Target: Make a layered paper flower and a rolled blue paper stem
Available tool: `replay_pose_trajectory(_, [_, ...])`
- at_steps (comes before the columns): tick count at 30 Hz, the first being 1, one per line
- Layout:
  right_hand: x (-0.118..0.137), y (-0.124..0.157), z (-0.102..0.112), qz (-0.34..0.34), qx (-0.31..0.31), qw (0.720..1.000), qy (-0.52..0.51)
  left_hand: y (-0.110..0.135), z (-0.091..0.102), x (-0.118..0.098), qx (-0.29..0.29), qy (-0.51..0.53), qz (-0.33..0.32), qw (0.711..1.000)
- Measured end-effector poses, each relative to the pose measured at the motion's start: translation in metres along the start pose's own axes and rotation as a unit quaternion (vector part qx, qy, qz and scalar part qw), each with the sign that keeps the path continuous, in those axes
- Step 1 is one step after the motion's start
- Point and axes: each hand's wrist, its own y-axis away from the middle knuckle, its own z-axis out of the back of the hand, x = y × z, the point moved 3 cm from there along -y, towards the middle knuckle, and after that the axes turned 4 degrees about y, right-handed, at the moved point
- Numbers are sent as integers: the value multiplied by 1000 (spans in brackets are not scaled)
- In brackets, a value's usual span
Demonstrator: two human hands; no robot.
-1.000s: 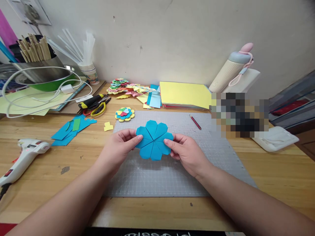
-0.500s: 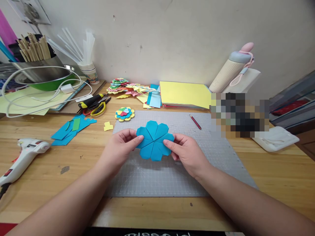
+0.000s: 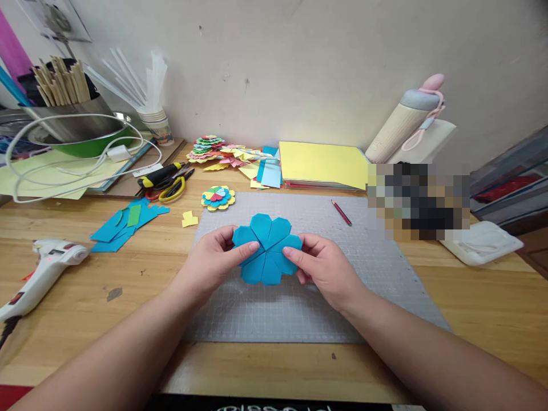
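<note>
A blue paper flower with several rounded petals and creases meeting at its centre is held above the grey cutting mat. My left hand pinches its left side, thumb on top and fingers underneath. On the right side, my right hand grips a petal the same way. Behind the flower, a smaller layered paper flower in several colours lies at the mat's back left corner. A dark red pencil rests on the mat at the back right.
Left on the wooden table are a white glue gun, blue paper scraps, a yellow scrap and yellow-handled scissors. Yellow paper sheets lie by the wall. A bottle leans at the back right, near a blurred patch.
My left thumb has slid further inward over the flower, toward its centre. The flower has shifted slightly left and down. My right hand keeps its grip.
</note>
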Motion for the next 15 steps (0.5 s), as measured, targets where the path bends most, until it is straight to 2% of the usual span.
replay_pose_trajectory(8, [1, 2, -3, -18, 7, 1000, -16, 1, 1, 10, 13, -45, 35, 998])
replay_pose_trajectory(15, [-1, 6, -9, -47, 37, 996, -71, 1, -2, 15, -4, 34, 58, 998])
